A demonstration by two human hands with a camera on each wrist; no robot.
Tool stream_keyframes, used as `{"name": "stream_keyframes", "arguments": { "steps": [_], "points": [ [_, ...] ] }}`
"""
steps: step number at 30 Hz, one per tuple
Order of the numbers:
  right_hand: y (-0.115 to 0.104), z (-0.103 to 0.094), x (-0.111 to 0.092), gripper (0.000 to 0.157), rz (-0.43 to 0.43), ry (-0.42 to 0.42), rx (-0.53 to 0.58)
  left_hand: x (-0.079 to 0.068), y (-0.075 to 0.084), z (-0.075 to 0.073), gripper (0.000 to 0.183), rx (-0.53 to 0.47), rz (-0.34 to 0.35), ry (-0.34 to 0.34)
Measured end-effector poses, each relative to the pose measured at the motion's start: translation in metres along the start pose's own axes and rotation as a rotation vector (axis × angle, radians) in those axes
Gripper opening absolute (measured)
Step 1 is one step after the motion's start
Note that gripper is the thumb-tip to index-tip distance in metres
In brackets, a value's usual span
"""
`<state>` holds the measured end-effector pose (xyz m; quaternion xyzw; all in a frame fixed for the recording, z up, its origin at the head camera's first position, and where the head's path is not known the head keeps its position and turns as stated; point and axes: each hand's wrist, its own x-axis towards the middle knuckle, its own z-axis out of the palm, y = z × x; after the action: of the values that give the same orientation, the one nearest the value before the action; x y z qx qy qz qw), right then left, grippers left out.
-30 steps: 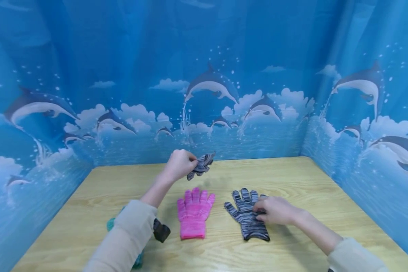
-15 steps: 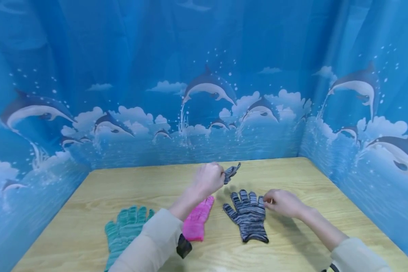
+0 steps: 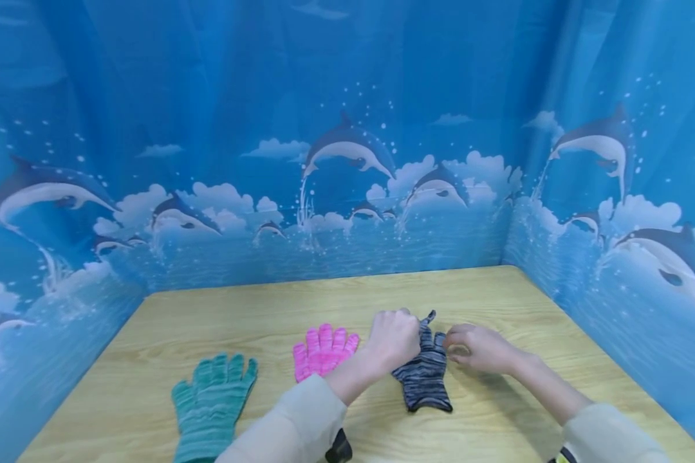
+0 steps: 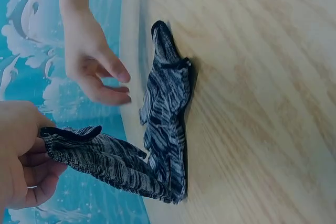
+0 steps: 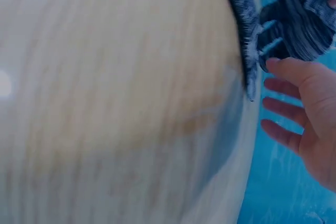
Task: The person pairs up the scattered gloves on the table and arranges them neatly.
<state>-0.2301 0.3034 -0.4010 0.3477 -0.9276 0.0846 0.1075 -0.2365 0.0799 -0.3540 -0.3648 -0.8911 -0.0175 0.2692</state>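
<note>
My left hand (image 3: 392,337) grips a grey-and-black striped knit glove by its cuff. In the left wrist view this held glove (image 4: 105,161) slopes down, its finger end meeting a matching striped glove (image 4: 168,98) on the table. From the head view, the lying glove (image 3: 425,382) has its cuff toward me, and my left hand covers part of it. My right hand (image 3: 479,348) is just right of its fingers. In the right wrist view, the fingers of my right hand (image 5: 315,114) are spread and hold nothing; its thumb tip is close to the held glove (image 5: 299,22), contact unclear.
A pink knit glove (image 3: 323,350) lies left of the striped pair, partly behind my left forearm. Farther left, a green knit glove (image 3: 213,402) lies flat. Around the wooden table (image 3: 498,424) hangs a blue dolphin-print curtain (image 3: 237,128).
My left hand has carried the held striped glove rightward and down over the lying one. My right hand has shifted from the lying glove's middle to beside its fingers. The green glove is now uncovered.
</note>
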Motion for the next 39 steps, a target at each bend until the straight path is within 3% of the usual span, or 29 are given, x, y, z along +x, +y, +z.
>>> {"name": "stream_keyframes", "arguments": {
  "steps": [3, 11, 17, 21, 27, 34, 39],
  "points": [
    [-0.001, 0.006, 0.0, 0.018, -0.081, -0.009, -0.022, 0.0, 0.003, -0.001, 0.032, -0.01, -0.007, -0.038],
    [0.001, 0.013, -0.004, 0.017, -0.14, -0.032, -0.031, -0.005, 0.013, 0.001, 0.031, -0.019, -0.016, -0.051],
    [0.003, 0.013, -0.007, 0.019, -0.125, -0.042, -0.01, -0.011, 0.027, 0.007, 0.025, 0.019, 0.02, -0.047],
    [0.004, 0.013, -0.008, 0.02, -0.12, -0.045, -0.017, -0.016, 0.038, 0.012, 0.014, 0.024, 0.038, -0.114],
    [0.005, 0.017, -0.007, 0.013, -0.14, -0.029, -0.051, -0.019, 0.05, 0.018, 0.022, -0.007, 0.037, -0.168],
    [0.004, 0.016, -0.007, 0.015, -0.093, -0.068, -0.034, -0.021, 0.046, 0.029, 0.023, -0.091, 0.041, -0.153],
    [0.005, 0.015, -0.01, 0.016, -0.093, -0.054, -0.026, -0.025, 0.039, 0.033, 0.034, -0.127, 0.052, -0.218]
  ]
}}
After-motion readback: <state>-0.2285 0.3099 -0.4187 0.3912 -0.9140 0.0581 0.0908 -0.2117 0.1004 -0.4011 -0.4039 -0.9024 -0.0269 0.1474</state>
